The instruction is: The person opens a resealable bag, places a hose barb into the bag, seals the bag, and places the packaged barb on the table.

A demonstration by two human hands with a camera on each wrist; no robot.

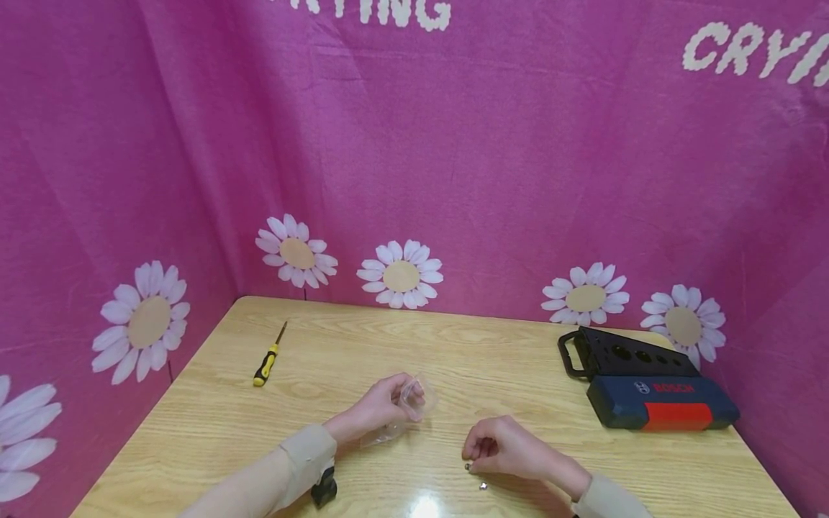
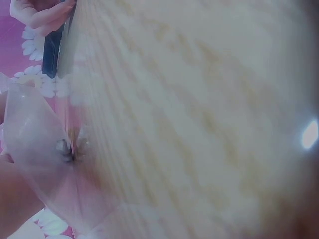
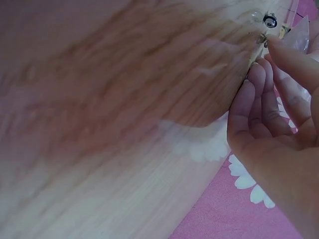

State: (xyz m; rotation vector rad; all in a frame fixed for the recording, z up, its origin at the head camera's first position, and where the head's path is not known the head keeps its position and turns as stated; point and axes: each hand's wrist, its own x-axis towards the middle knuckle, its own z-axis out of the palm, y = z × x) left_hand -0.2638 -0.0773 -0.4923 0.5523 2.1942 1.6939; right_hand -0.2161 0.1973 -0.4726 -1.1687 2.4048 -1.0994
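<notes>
My left hand point(image 1: 378, 409) grips a clear plastic bag point(image 1: 419, 400) above the middle of the table. In the left wrist view small grey metal pieces point(image 2: 64, 149) show through the bag point(image 2: 35, 134), too blurred to name. To the right, low over the tabletop, my right hand point(image 1: 512, 447) pinches a small shiny metal part point(image 1: 468, 467) between thumb and fingertips. A second small metal part point(image 1: 483, 486) lies on the wood just in front of that hand; in the right wrist view this ring-like part point(image 3: 269, 20) is beyond the thumb point(image 3: 294, 57).
A yellow and black screwdriver point(image 1: 266, 365) lies at the left of the wooden table point(image 1: 363, 338). At the right is a blue and red Bosch case point(image 1: 622, 403) with a black holed holder point(image 1: 637, 354) behind it. Pink cloth with daisies point(image 1: 401, 275) hangs around the table.
</notes>
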